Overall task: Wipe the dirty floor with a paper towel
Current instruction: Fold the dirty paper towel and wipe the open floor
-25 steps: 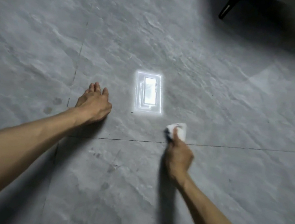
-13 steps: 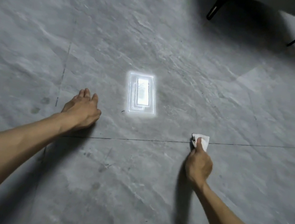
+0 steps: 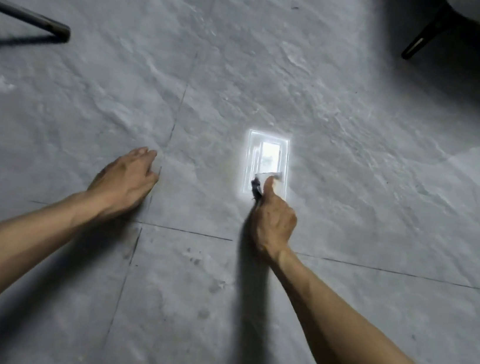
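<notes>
A grey marbled tile floor (image 3: 362,137) fills the view, with dark grout lines and faint smudges (image 3: 205,285) on the near tile. My right hand (image 3: 273,220) is shut on a small crumpled white paper towel (image 3: 273,176) and presses it to the floor, over the lower edge of a bright rectangular light reflection (image 3: 267,154). Most of the towel is hidden under my fingers. My left hand (image 3: 126,179) rests flat on the floor to the left, fingers together, holding nothing, beside a grout line.
A dark metal furniture leg (image 3: 39,21) reaches in from the left edge. Another dark leg (image 3: 422,37) stands at the top right in deep shadow. A small pale spot (image 3: 4,84) marks the floor at the far left.
My right hand has moved the paper towel away from me, from the cross grout line up onto the light reflection. The view has shifted, and the left furniture leg has come into sight.
</notes>
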Motion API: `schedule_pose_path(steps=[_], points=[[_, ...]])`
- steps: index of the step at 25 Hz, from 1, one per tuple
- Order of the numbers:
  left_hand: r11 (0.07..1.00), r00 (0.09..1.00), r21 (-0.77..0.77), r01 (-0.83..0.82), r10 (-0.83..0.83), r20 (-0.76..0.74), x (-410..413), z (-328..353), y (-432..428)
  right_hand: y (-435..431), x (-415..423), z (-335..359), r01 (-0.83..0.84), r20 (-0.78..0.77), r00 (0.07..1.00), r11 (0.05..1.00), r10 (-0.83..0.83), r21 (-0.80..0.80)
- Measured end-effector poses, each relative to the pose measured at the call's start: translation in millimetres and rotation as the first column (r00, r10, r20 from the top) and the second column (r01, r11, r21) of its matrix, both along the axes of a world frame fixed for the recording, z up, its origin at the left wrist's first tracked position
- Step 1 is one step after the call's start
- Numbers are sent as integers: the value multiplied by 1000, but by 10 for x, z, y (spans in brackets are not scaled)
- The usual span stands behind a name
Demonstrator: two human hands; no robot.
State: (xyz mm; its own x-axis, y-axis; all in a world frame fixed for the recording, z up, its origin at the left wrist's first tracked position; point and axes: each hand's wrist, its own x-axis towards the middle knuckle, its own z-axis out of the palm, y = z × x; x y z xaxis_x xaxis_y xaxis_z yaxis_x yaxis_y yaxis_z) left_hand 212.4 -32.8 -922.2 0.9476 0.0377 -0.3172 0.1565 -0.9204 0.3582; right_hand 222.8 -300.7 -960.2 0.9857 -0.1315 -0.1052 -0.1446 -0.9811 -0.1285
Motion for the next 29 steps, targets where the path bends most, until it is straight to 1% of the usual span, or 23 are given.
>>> schedule_pose_path(steps=[1, 3, 4, 5, 7, 9, 10, 11, 13, 14, 15, 16, 17, 18, 19, 20, 21, 23, 24, 25, 26, 27, 29], points=[[1000, 1000, -3, -29, 29, 0, -7, 31, 102, 312, -106, -37, -188, -39, 981, 981, 190, 36], [993, 993, 5, -115, 115, -12, -35, 69, 294, 648, -384, -109, -596, -75, 793, 795, 605, 108], [982, 982, 21, -188, 189, -29, -78, 65, 430, 670, -404, -131, -718, -67, 685, 687, 726, 112], [968, 967, 39, -246, 248, -58, -147, 78, 597, 655, -291, -114, -763, -43, 642, 643, 766, 73], [968, 954, 62, -245, 252, -163, -267, 23, 661, 417, 64, -58, -618, 2, 785, 784, 619, -64], [970, 942, 111, -217, 238, -238, -363, -36, 789, 647, 526, -27, -354, 48, 933, 934, 356, -43], [973, 938, 118, -199, 224, -263, -353, -50, 829, 911, 725, -46, -285, 51, 958, 959, 284, 15], [976, 935, 111, -185, 210, -286, -325, -45, 861, 1233, 849, -44, -298, 51, 954, 953, 295, 57], [976, 926, 118, -182, 210, -313, -267, -22, 885, 1800, 827, -39, -492, 34, 871, 870, 491, 46], [976, 928, 128, -178, 210, -307, -237, -8, 881, 1947, 714, -44, -627, 10, 779, 778, 627, 37], [975, 930, 133, -175, 208, -303, -227, 7, 884, 1985, 544, -88, -771, -35, 634, 635, 772, 44], [977, 933, 134, -168, 201, -297, -222, 23, 894, 1911, 346, -140, -895, -78, 436, 441, 897, 67], [979, 938, 131, -156, 189, -292, -226, 33, 913, 1742, 181, -137, -968, -141, 218, 233, 966, 94], [981, 940, 126, -144, 176, -293, -239, 48, 920, 1554, 151, -83, -989, -175, 43, 67, 984, 134], [982, 941, 122, -147, 176, -289, -249, 58, 925, 1438, 262, -32, -990, -169, -60, -37, 984, 137], [980, 940, 121, -156, 185, -288, -249, 60, 922, 1424, 435, -26, -995, -153, -66, -53, 986, 90], [979, 936, 122, -165, 194, -293, -247, 51, 920, 1510, 635, 15, -998, -161, 53, 60, 986, 34], [977, 930, 125, -172, 203, -308, -247, 27, 902, 1809, 977, 117, -863, -117, 504, 505, 856, -21], [977, 928, 126, -171, 203, -313, -243, 19, 898, 1946, 988, 130, -760, -79, 649, 650, 756, -17], [977, 927, 124, -172, 204, -315, -242, 16, 896, 2027, 886, 104, -728, -65, 684, 686, 727, 3], [977, 929, 119, -175, 204, -310, -247, 18, 906, 2050, 707, 54, -775, -64, 629, 631, 775, 36], [979, 933, 111, -172, 198, -301, -264, 18, 920, 1963, 444, 5, -868, -90, 485, 492, 870, 71], [984, 950, 72, -161, 174, -260, -351, 9, 953, 1568, -43, -35, -978, -137, 119, 140, 983, 156]])
